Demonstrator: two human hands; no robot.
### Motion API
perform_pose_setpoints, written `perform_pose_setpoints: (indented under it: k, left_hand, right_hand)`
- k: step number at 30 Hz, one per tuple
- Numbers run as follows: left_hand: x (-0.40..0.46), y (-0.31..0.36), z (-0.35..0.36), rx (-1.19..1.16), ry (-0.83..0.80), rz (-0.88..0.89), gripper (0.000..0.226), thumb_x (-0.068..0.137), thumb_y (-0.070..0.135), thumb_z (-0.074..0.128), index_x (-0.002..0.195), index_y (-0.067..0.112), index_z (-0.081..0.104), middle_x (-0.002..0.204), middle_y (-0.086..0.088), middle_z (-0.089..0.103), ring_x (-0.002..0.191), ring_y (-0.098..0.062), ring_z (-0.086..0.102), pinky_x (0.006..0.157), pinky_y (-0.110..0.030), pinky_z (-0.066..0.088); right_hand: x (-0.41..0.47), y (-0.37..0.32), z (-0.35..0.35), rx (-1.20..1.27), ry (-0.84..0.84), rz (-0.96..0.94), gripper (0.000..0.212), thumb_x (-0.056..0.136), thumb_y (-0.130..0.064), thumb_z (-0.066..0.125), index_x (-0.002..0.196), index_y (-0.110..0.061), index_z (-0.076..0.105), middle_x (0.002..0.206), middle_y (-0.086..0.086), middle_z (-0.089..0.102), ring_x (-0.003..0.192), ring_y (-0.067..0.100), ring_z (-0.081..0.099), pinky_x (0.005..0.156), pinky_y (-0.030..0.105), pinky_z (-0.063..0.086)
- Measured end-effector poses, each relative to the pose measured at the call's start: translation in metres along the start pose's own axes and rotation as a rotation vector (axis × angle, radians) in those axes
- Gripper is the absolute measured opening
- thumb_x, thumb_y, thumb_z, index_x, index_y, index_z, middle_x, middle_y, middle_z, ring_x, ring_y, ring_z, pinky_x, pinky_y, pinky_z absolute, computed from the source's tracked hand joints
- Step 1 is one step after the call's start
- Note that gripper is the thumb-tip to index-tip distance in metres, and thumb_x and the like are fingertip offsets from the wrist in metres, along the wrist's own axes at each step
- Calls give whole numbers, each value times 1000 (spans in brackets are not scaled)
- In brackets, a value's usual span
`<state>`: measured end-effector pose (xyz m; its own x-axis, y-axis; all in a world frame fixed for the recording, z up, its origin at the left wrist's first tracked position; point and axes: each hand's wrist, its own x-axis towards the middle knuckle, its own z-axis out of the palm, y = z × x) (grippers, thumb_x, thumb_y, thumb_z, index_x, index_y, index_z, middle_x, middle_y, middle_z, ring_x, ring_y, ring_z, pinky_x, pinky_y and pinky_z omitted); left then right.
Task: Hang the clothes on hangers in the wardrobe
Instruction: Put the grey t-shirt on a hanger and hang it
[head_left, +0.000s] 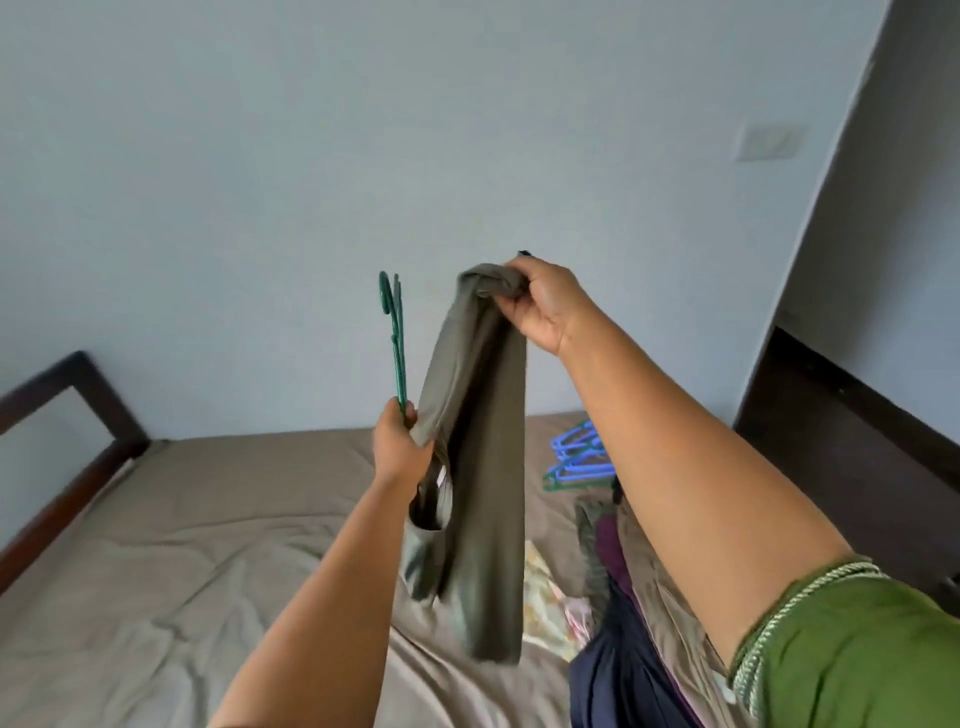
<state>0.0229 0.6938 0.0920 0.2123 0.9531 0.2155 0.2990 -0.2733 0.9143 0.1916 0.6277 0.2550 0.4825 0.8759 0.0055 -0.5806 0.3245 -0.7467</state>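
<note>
While left hand (399, 448) grips green hanger (393, 332) | right hand (540, 306) holds olive garment (483, 467) | blue hangers (576, 457) on bed (182, 519)

Soft, even daylight, moderately bright, no glare. Wall (260, 156) evenly lit, pale blue-grey cast. Doorway (883, 364) at right falls dim, dark. Shadows faint on the bed (182, 545) creases. Slight overall softness (compression-like); hanging garment (483, 467) lower end motion-blurred. Wide-angle bending at edges: bed frame (62, 441) and doorway lean.
</note>
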Motion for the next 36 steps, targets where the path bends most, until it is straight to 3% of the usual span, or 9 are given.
perform_pose_setpoints:
  k: [6,9,11,13,15,20,28,32,36]
  left_hand:
    - [79,9,-81,-82,-23,-39,24,85,1,56,75,15,40,69,-6,42,64,-17,36,58,-30,31]
    - [105,26,-94,-162,-49,-36,17,87,2,49,74,13,48,60,-4,44,55,-17,37,51,-26,31]
    - [121,34,-90,-241,-58,-60,17,88,4,52,73,12,51,60,-7,46,57,-17,39,52,-27,33]
    - [134,42,-81,-241,-68,-82,18,85,5,54,70,14,49,61,-6,48,58,-18,41,53,-29,34]
    - [145,47,-74,-254,-62,-136,4,79,7,53,76,9,55,67,-6,59,62,-23,51,56,-30,39]
    - [165,65,-64,-374,1,-299,33,78,7,42,95,9,70,75,-7,60,54,-22,47,47,-25,37]
    - [165,87,-55,-645,68,-433,23,91,2,36,87,9,58,58,-1,38,43,-12,29,40,-20,28]
    - [171,104,-58,-708,25,-423,13,91,1,42,89,8,53,56,0,38,42,-9,29,37,-16,27]
    - [175,99,-69,-539,-52,-257,16,85,13,65,94,8,52,51,-1,45,47,-14,34,38,-19,25]
  right_hand:
    - [63,18,-17,-232,263,-165,26,88,13,45,69,-4,52,70,9,52,67,17,51,60,26,47]
    - [80,51,-8,-152,189,-69,8,86,9,60,89,3,57,86,13,60,82,19,59,67,22,54]
    - [80,78,10,-282,19,32,34,83,-2,71,110,2,52,107,17,60,100,23,60,80,25,53]
    - [78,102,25,-471,-117,101,95,71,-17,83,145,-8,24,140,17,41,130,24,44,108,36,38]
    - [67,126,40,-640,-189,24,110,68,-27,86,150,-25,14,151,9,25,139,21,30,115,41,27]
    - [55,174,46,-1090,56,-493,52,68,-43,84,94,-16,48,97,-1,49,86,13,52,72,24,47]
    - [80,156,26,-725,-385,201,40,95,-47,51,122,-16,56,113,-9,66,109,5,59,94,22,44]
    - [91,147,21,-828,-211,20,24,100,-22,49,79,-21,61,78,-4,61,75,10,54,69,21,41]
    - [111,100,26,-656,-57,-7,29,96,-10,43,74,-12,62,77,11,65,67,21,60,62,30,45]
